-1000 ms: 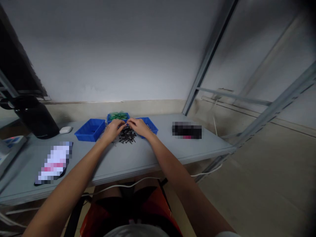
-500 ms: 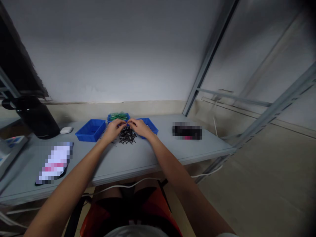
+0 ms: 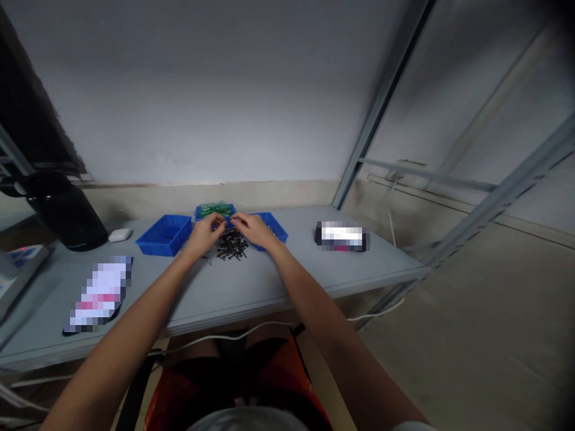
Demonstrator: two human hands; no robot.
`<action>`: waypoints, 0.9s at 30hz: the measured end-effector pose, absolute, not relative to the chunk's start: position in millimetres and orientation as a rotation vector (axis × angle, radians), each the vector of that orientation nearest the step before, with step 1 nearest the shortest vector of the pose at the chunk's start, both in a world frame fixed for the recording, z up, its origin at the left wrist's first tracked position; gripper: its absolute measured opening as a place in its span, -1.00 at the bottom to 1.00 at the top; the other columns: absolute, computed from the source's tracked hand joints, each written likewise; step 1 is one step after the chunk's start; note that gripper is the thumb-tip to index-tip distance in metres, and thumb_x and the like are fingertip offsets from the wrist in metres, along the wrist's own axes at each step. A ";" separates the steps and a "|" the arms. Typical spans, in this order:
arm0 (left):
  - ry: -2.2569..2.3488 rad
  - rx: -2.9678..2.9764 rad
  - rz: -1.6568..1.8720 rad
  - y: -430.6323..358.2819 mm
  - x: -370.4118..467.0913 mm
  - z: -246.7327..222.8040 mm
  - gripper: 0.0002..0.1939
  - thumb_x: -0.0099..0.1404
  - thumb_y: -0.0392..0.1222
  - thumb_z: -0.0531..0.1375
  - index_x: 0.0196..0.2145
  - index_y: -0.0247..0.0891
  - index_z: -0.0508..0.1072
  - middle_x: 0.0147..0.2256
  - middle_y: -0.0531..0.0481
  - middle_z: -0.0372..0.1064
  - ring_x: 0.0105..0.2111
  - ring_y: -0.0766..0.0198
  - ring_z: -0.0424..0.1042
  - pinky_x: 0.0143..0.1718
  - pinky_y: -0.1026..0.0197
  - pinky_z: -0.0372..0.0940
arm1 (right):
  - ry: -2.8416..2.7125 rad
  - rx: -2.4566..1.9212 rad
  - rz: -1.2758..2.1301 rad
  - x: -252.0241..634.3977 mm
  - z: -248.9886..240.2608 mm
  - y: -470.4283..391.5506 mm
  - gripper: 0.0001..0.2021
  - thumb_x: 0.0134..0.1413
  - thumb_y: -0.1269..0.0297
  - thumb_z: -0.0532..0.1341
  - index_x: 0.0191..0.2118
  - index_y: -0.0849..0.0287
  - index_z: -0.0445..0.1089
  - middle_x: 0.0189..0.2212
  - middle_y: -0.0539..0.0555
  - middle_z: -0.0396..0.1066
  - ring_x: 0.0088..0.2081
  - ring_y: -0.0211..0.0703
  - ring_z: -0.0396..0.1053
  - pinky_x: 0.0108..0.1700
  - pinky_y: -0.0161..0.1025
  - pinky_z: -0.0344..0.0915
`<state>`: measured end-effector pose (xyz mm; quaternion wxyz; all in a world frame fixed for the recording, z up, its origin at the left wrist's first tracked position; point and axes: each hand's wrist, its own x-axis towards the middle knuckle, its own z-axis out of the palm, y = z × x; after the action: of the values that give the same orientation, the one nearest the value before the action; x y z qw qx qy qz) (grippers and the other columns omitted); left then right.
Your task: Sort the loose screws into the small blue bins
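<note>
A pile of dark screws [image 3: 232,245] lies on the grey table between my hands. My left hand [image 3: 207,232] is at the pile's left edge, its fingers pinched together on something too small to make out. Across a small gap, my right hand [image 3: 251,228] hovers over the pile's right side, fingertips also pressed together; what they hold is unclear. Behind my hands stands a small blue bin [image 3: 215,211] with green pieces in it. A blue bin [image 3: 269,228] with small parts is partly covered by my right hand. Left of my hands sits another blue bin [image 3: 165,235].
On the grey table [image 3: 251,287] are a blurred phone-like object [image 3: 101,296] at left, another [image 3: 341,236] at right, a white case [image 3: 120,234] and a black bottle [image 3: 67,212]. A metal frame post [image 3: 381,108] rises behind.
My hands have moved slightly apart at the fingertips, which were close together before. The blurred object on the right now shows a bright white surface instead of a dark one.
</note>
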<state>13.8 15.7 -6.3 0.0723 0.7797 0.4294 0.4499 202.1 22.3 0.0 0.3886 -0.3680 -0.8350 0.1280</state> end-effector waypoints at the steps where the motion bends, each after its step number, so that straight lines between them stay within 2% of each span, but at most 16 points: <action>1: 1.280 2.371 1.319 15.9 13.5 -6.8 -0.84 0.27 -0.14 0.12 -0.27 -0.25 0.43 -0.34 -0.04 0.50 -0.34 0.20 0.47 -0.27 0.19 0.35 | -2.118 -0.936 0.318 202.4 0.2 22.1 -0.78 0.30 0.19 0.05 -0.16 0.10 0.40 -0.43 0.01 0.44 -0.41 -0.22 0.36 -0.32 -0.29 0.20; 8: 1.238 2.459 1.263 15.1 13.9 -7.7 -0.82 0.31 -0.15 0.11 -0.22 -0.25 0.46 -0.28 -0.08 0.51 -0.30 0.16 0.48 -0.25 0.15 0.35 | -2.126 -0.966 0.292 204.1 1.8 20.7 -0.77 0.32 0.18 0.01 -0.26 0.09 0.38 -0.44 0.00 0.43 -0.39 -0.21 0.35 -0.30 -0.28 0.19; 19: 1.274 2.502 1.188 15.5 13.4 -6.5 -0.82 0.32 -0.17 0.11 -0.22 -0.27 0.46 -0.26 -0.09 0.50 -0.28 0.16 0.47 -0.24 0.17 0.34 | -2.132 -0.972 0.268 205.8 2.6 20.2 -0.77 0.30 0.23 0.04 -0.29 0.14 0.41 -0.44 0.00 0.44 -0.41 -0.26 0.32 -0.32 -0.32 0.12; 27: 1.277 2.504 1.188 16.5 12.6 -8.6 -0.81 0.33 -0.17 0.12 -0.19 -0.28 0.48 -0.25 -0.09 0.50 -0.27 0.16 0.48 -0.22 0.16 0.35 | -2.120 -0.977 0.291 205.9 1.8 20.6 -0.78 0.28 0.26 0.05 -0.31 0.12 0.42 -0.43 0.00 0.45 -0.41 -0.26 0.33 -0.32 -0.30 0.13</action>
<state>12.6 16.5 -8.6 0.0450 0.8197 0.4182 0.3889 205.9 20.6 1.8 0.3844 -0.3834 -0.8320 0.1140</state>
